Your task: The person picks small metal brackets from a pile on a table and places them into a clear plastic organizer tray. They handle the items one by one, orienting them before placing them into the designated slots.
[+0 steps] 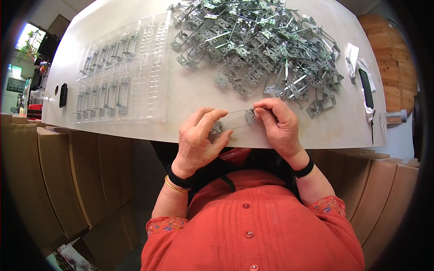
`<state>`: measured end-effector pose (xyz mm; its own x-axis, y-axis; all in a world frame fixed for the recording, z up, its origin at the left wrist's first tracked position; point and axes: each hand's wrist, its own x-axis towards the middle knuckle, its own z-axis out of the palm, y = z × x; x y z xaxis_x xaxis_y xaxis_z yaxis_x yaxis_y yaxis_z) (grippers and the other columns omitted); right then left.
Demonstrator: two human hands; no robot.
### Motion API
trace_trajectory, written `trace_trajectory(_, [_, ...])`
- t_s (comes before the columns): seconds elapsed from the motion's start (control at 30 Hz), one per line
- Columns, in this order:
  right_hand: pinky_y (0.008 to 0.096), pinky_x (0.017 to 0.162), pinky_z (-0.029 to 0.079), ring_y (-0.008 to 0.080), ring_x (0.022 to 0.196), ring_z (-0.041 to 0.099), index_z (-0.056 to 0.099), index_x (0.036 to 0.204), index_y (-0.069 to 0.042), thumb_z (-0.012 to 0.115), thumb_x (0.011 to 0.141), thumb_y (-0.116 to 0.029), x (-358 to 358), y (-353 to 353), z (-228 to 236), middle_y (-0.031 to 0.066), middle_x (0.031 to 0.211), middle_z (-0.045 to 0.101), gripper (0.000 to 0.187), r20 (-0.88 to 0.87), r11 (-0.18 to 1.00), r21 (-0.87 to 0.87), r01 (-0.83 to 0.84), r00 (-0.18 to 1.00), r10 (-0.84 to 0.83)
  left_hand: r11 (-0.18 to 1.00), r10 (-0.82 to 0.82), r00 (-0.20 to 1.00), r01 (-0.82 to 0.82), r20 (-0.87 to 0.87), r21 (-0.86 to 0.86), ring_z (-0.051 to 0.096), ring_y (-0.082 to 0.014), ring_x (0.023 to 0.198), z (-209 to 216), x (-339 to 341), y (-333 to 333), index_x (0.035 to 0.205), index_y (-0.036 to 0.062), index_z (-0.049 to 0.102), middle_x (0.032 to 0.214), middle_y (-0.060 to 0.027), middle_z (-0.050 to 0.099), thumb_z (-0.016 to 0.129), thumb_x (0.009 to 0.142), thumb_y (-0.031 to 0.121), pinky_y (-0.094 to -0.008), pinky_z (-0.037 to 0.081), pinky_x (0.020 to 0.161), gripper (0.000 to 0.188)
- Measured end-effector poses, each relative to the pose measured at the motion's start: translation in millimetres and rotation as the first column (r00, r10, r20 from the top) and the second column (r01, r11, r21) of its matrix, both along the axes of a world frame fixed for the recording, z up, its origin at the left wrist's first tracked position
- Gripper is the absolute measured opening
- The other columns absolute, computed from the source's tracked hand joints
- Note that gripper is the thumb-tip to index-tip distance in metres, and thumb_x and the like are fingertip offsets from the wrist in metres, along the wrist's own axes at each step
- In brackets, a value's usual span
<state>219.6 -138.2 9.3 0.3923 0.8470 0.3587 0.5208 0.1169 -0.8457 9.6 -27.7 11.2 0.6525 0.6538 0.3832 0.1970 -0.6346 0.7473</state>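
Between my two hands, above the near edge of the table, is a small metal bracket assembly with two thin rods and a plate at each end. My left hand curls around its left end, thumb and fingertips against the rods. The left end plate shows partly between those fingers. With thumb and forefinger, my right hand pinches the right end plate. A large heap of similar metal bracket assemblies lies just beyond my hands.
A clear plastic tray with two rows of such assemblies lies at the left. A dark phone-like object and white wrappers lie at the right edge. A small black object sits far left. Cardboard boxes stand below the table.
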Motion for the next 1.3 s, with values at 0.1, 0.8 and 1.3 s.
trace_trajectory(0.1, [0.0291,0.071,0.053,0.0160,0.078,0.067,0.072,0.112,-0.003,0.070,0.102,0.002,0.3,-0.1,-1.3,0.0068,0.093,0.069,0.011,0.010,1.000,0.018,-0.005,1.000,0.005,1.000,0.012,1.000,-0.012,-0.007,0.010,0.072,-0.0261,0.088,-1.6,0.4,0.0,0.120,0.0020,0.073,0.108,-0.0135,0.072,0.086,0.079,0.003,-0.0365,0.059,0.077,0.043])
trace_trajectory(0.8, [0.0323,0.071,0.053,0.0236,0.079,0.068,0.071,0.111,-0.004,0.072,0.099,0.003,2.7,-1.9,-0.8,0.0099,0.094,0.070,0.013,0.069,0.999,-0.010,-0.043,0.997,0.043,0.997,0.075,0.997,-0.075,-0.002,0.016,0.072,-0.0258,0.089,-3.7,3.1,-1.1,0.121,0.0021,0.072,0.109,-0.0135,0.071,0.087,0.080,0.004,-0.0366,0.059,0.079,0.044])
trace_trajectory(1.3, [0.0312,0.070,0.053,0.0207,0.078,0.068,0.071,0.106,-0.004,0.076,0.099,0.000,1.2,2.6,0.7,0.0094,0.092,0.070,0.009,0.127,0.998,0.046,-0.047,0.991,0.041,0.997,0.073,0.997,-0.073,-0.005,0.010,0.071,-0.0254,0.087,-3.5,2.9,-1.2,0.121,0.0018,0.072,0.108,-0.0133,0.071,0.087,0.080,0.005,-0.0361,0.059,0.078,0.044])
